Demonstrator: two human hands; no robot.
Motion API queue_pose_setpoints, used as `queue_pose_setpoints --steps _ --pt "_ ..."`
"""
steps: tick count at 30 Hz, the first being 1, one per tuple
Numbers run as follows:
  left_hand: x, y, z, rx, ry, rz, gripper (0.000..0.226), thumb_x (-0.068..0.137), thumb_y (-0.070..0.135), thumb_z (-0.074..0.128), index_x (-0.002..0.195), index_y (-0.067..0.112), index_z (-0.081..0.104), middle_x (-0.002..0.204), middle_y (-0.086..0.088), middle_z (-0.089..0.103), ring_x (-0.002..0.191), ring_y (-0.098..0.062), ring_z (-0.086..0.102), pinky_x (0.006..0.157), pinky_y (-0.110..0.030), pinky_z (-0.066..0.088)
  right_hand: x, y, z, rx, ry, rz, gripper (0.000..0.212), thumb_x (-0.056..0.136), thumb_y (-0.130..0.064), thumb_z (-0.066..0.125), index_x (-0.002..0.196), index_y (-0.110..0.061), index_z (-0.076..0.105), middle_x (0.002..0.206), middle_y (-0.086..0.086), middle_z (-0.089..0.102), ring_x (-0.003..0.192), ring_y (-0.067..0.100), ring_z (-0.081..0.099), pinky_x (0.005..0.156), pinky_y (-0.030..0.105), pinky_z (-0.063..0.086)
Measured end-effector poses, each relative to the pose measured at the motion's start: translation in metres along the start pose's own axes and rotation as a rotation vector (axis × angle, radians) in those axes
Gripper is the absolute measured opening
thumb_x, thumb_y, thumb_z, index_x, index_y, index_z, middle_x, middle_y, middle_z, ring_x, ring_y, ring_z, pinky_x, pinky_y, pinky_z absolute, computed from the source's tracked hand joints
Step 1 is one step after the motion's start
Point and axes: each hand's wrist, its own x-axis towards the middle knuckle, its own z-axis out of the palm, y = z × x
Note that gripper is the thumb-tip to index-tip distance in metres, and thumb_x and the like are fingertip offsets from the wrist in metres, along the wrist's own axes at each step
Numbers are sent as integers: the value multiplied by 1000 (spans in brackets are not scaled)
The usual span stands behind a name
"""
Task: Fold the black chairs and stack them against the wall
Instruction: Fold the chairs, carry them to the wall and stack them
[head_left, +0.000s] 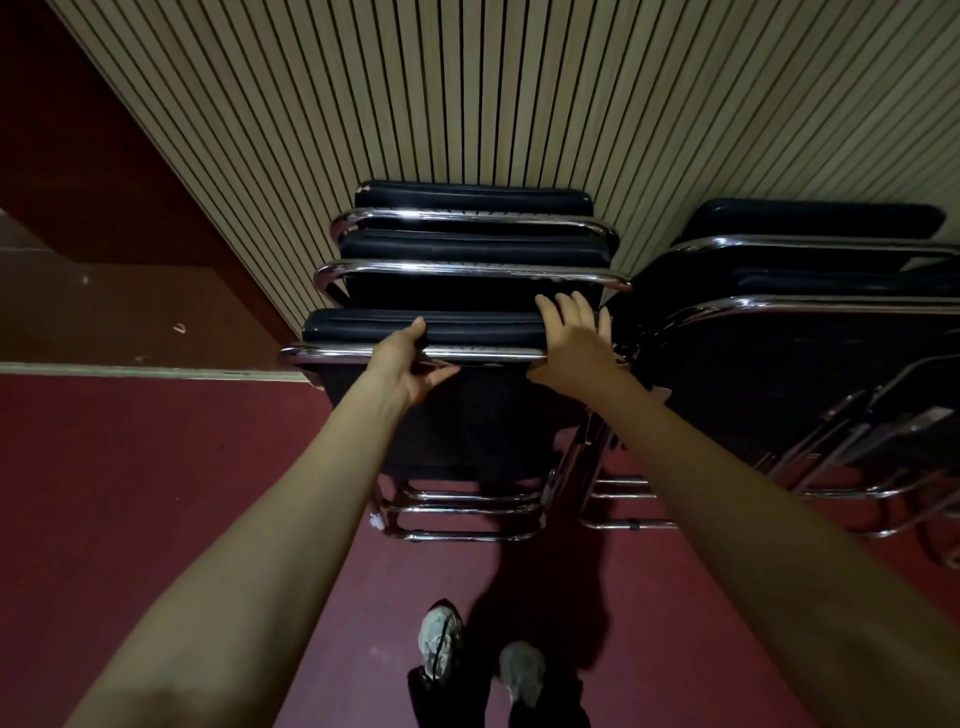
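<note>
**Two hands on the front chair of the stack**

Three folded black chairs stand in a row, one behind the other, and lean on the slatted wall (519, 93). The back chair (467, 200) touches the wall. The middle chair (467, 249) is right in front of it. The front chair (478, 330) is the nearest one, and both hands are on its top edge.

The left hand (410, 364) holds that edge. Its thumb lies on top of the black pad and its fingers go under the shiny metal bar (337, 353), so it pinches the top of the chair. The right hand (571, 343) rests near the right end of the same edge. Its fingers are straight and spread out over the pad, not curled round it.

The shiny legs (467, 519) of the three chairs stand on the red floor (156, 467). Just to the right, a second stack (805, 322) of folded black chairs also leans on the wall. Down below are the person's two pale shoes (440, 644), on the red floor, near the chair legs
</note>
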Motion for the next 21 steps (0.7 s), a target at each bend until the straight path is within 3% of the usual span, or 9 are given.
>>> queue_pose_setpoints --steps 4,7,10,12,15,17,21 --pt "-11 -14 -7 -33 -2 25 15 100 18 49 94 7 57 85 -7 58 84 -22 58 99 -45 46 -19 4 6 -5 45 -51 97 84 -41 66 153 -26 0 160 4 -2 147 24 -5 116 52 0" --pt "-27 -25 -12 23 35 55 17 98 18 52 84 9 55 81 -5 50 78 -17 53 97 -39 44 -27 8 4 62 -23 -63 94 87 -38 64 152 -30 -3 160 1 -9 147 23 -11 116 51 -3" --pt "-47 -33 -16 72 73 90 15 96 18 56 104 4 58 105 -8 46 95 -18 55 90 -36 45 -33 7 -6 170 -91 -56 88 88 -39 62 153 -29 3 160 2 -9 146 22 -14 116 51 -5" --pt "-64 -37 -21 70 91 111 38 95 17 57 130 3 50 124 -12 42 121 -24 50 89 -36 46 -40 1 -15 211 -101 -71 81 89 -40 61 153 -26 13 161 4 -3 147 23 -11 117 50 -2" --pt "-95 -41 -31 56 122 137 43 96 17 54 137 3 46 145 -17 40 132 -29 44 89 -36 46 -56 -16 -30 259 -99 -175 69 90 -40 60 149 -20 28 160 5 9 148 23 -2 119 48 4" --pt "-118 -43 -40 15 136 155 37 97 16 53 132 5 51 143 -17 44 128 -28 48 88 -35 46 -70 -31 -38 312 -119 -250 65 91 -38 60 147 -19 32 159 5 17 147 23 4 119 47 8" --pt "-169 -53 -68 -18 171 247 25 96 15 54 120 8 57 111 -8 62 104 -20 56 89 -34 48 -103 -64 -50 402 -102 -394 60 91 -33 62 143 -14 40 150 5 36 140 20 28 115 31 21"
